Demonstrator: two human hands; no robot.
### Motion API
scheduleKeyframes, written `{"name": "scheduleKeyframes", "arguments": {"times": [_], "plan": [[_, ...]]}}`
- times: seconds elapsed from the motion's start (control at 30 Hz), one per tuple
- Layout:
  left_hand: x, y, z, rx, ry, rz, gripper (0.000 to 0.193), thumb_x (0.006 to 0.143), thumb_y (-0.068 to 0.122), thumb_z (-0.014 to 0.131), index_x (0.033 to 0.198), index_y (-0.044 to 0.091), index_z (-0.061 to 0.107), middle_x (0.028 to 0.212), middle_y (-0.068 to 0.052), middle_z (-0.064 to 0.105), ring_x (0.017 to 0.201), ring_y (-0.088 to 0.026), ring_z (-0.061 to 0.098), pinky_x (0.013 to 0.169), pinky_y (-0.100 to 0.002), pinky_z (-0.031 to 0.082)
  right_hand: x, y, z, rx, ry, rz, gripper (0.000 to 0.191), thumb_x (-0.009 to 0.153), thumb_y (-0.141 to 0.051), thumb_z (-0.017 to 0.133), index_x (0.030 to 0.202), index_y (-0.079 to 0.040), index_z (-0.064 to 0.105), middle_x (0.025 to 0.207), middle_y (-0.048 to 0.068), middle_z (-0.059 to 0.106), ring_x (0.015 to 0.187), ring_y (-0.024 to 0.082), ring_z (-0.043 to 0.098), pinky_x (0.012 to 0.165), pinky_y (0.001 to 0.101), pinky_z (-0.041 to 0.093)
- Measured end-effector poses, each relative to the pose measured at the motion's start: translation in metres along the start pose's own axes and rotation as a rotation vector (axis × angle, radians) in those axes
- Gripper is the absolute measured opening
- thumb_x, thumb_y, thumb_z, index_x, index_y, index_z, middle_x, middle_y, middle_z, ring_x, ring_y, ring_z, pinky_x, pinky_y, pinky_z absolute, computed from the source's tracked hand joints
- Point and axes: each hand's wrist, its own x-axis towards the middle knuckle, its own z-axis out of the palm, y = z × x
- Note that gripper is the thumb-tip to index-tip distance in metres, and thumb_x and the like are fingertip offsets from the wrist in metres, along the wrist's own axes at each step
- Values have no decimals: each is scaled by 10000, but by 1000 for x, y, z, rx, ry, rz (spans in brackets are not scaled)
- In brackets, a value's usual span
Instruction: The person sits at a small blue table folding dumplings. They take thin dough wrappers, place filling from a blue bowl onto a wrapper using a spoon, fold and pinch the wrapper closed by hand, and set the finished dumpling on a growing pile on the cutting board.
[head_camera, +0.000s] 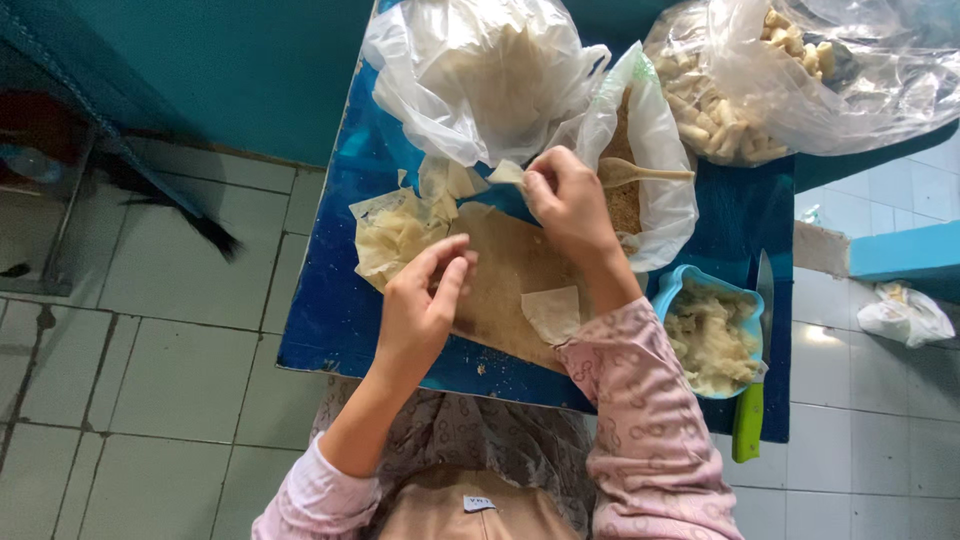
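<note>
Currently, head view only: right hand (568, 205) sits at upper centre of the frame, fingertips pinched on a small pale dough wrapper (506, 172) lifted just above the wooden board (505, 270). Left hand (425, 300) is at centre, resting on the board's left part, fingers curled and close together with the thumb alongside; can't tell whether it grips anything. Loose stack of wrappers (400, 230) lies at the board's upper left edge, just beside the left hand. One more flat wrapper (553, 312) lies on the board's lower right, near the right sleeve. Board rests on a blue tabletop (330, 310). Upper centre: crumpled white plastic bag (480, 70); right of it an open bag of brown crumbs (628, 200) with a wooden spoon (640, 174) in it, touching distance from the right hand. Upper right: clear bag of pale finished pieces (720, 110). Right of centre: blue bowl (668, 290) of pale mashed filling; green-handled knife (748, 420) lies along its right side, blade pointing up-frame.
</note>
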Motion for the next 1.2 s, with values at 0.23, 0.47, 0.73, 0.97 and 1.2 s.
{"name": "scheduleKeyframes", "arguments": {"times": [0.23, 0.47, 0.73, 0.97, 1.2], "plan": [[12, -15, 29, -968, -196, -401, 394, 1039, 181, 595, 1359, -42, 545, 1243, -124, 689, 1101, -189, 689, 993, -366, 551, -86, -70, -23, -161, -11, -522, 127, 872, -27, 704, 985, -59, 655, 1052, 101, 665, 1015, 275, 643, 889, 361, 518], [-17, -13, 32, -624, -184, -254, 267, 1007, 99, 602, 1264, 26, 601, 1144, -59, 705, 1008, -118, 696, 876, -309, 603, -122, -55, -31, 348, 6, 9, 148, 994, -32, 648, 1138, -25, 680, 1132, 30, 685, 987, 104, 651, 856, 245, 539], [-33, -2, 24, -178, -189, -189, 225, 956, 39, 669, 1175, -9, 650, 972, -56, 737, 855, -80, 694, 762, -237, 580, -141, -28, -22, 524, -9, 335, 96, 970, -70, 698, 1021, 12, 699, 852, 29, 707, 755, 64, 659, 678, 211, 540], [-45, 7, 31, 31, -206, -17, 147, 936, 65, 684, 1057, 3, 739, 898, -41, 719, 775, -97, 695, 701, -248, 578, -167, -25, -38, 520, 8, 355, 199, 902, -43, 699, 1096, -7, 722, 904, -13, 720, 787, 32, 649, 697, 191, 524], [-61, 7, 68, 309, -224, 248, 120, 915, 61, 707, 1025, 15, 710, 920, -162, 719, 772, -267, 716, 702, -338, 561, -214, -6, -41, 445, 192, 554, 141, 895, -57, 739, 1014, 18, 746, 854, 12, 731, 703, 61, 628, 630, 208, 495]]}}
